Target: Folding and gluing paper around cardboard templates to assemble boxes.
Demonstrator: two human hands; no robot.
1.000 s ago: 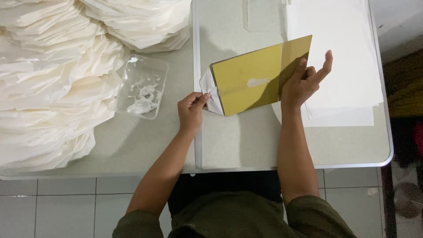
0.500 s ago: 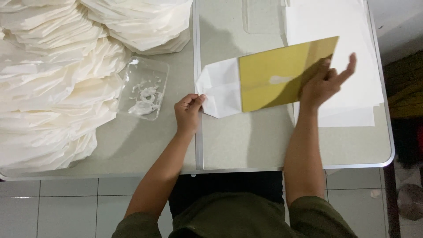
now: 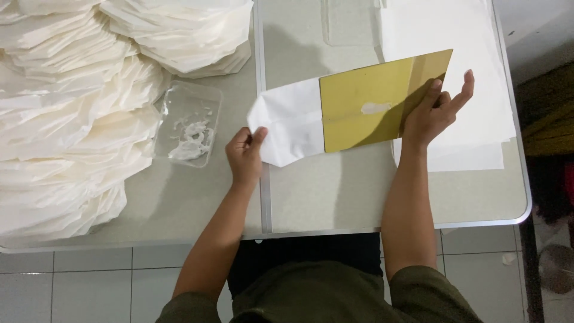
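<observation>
on grey tabletop (image 3: 335, 197), hands pull stiff yellow board (image 3: 371, 107) from white paper bag (image 3: 290, 128).

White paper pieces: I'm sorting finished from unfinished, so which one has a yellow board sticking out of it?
The white paper bag pinched by the left hand, mid-table; the yellow board projects from it. The others lie stacked.

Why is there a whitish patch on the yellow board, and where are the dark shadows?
In the head view, the pale patch on the yellow board is either glare or a smear, it is hard to tell; a darker band crosses the board near the right hand; soft shadows fall on the grey table beside both arms; the picture is sharp, with the left hand clear too.
</observation>
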